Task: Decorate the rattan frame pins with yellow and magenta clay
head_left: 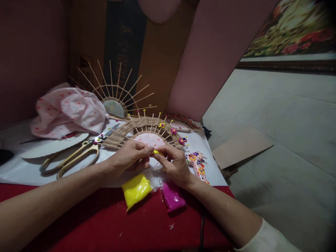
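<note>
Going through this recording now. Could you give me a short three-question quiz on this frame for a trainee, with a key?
1. Which colour is the small piece that the left hand and right hand hold between them?
A) white
B) yellow
C) green

2. True or false: the scissors lie nearer the left forearm than the right forearm.

3. Fill in: beside the yellow packet lies a second packet, coloured ____.

Key:
1. B
2. True
3. magenta
</note>
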`<state>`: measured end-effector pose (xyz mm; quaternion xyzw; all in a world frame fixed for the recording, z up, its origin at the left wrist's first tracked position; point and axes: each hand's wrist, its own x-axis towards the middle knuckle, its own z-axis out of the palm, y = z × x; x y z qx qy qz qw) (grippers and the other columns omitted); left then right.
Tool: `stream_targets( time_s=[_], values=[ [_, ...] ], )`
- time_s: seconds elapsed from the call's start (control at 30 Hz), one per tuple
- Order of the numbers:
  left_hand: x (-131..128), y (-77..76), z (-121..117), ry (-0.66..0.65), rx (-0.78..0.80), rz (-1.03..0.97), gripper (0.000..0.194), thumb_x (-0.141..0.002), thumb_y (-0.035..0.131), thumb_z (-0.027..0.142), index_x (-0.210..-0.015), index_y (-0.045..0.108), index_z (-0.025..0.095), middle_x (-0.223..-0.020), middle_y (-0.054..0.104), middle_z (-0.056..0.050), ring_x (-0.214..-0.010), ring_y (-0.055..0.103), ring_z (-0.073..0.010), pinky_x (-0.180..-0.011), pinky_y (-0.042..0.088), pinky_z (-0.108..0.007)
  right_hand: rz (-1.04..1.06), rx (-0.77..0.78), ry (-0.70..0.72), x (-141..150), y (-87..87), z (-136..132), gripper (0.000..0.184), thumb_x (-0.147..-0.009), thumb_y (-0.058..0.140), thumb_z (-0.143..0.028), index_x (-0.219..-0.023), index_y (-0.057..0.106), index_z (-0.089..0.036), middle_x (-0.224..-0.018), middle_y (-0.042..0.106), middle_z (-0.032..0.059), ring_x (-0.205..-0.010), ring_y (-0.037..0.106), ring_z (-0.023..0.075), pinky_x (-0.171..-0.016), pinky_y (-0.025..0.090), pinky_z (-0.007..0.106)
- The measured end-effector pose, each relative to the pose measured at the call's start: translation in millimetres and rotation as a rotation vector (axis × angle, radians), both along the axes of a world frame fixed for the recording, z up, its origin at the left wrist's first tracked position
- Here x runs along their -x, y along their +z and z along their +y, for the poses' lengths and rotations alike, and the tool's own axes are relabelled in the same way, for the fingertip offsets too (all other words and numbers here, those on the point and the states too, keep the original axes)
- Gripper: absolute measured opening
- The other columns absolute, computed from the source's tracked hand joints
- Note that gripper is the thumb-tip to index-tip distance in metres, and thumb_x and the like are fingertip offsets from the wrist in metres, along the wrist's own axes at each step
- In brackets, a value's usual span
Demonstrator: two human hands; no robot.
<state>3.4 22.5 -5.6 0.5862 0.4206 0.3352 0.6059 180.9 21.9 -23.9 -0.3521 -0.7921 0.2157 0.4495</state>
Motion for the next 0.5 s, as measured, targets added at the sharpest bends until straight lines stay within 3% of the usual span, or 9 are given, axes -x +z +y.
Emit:
stream_targets(
  time_s=[0.1, 0.23, 0.5],
  values=[
    [0.2, -3.4, 1.0, -0.025, -0.019, -0.037, 0.043, -0.082, 0.053, 0.050, -0.061, 0.060, 0.013, -0.046, 0.054, 0.000, -0.035, 0.039, -0.0047, -0.034, 0.025, -0.016, -0.002, -0.006, -0.017, -0.4, -0.1, 0.5, 0.011, -0.084, 0.060, -0.024, -0.087, 0.067, -0.016, -0.072, 0.064, 0.0014, -0.059, 0.050, 0.0099, -0.056, 0.040, 0.023],
    [0.9, -3.3, 2.3, -0.011, -0.005, -0.078, 0.030, -0.079, 0.062, 0.038, -0.061, 0.057, 0.014, -0.049, 0.056, 0.001, -0.036, 0.040, -0.0045, -0.035, 0.028, -0.016, -0.001, 0.004, -0.044, -0.3, 0.0, 0.6, 0.011, -0.084, 0.060, -0.023, -0.084, 0.067, -0.015, -0.072, 0.064, 0.0020, -0.059, 0.051, 0.0101, -0.055, 0.040, 0.023],
    [0.3, -0.5, 0.4, -0.022, -0.014, -0.034, 0.043, -0.084, 0.054, 0.044, -0.053, 0.055, 0.014, -0.037, 0.046, 0.003, -0.030, 0.034, -0.0042, -0.032, 0.020, -0.017, 0.012, 0.014, -0.035, 0.1, -1.0, 0.8, 0.013, -0.085, 0.059, -0.026, -0.086, 0.066, -0.016, -0.072, 0.064, 0.0020, -0.058, 0.050, 0.0097, -0.053, 0.040, 0.023]
  ],
)
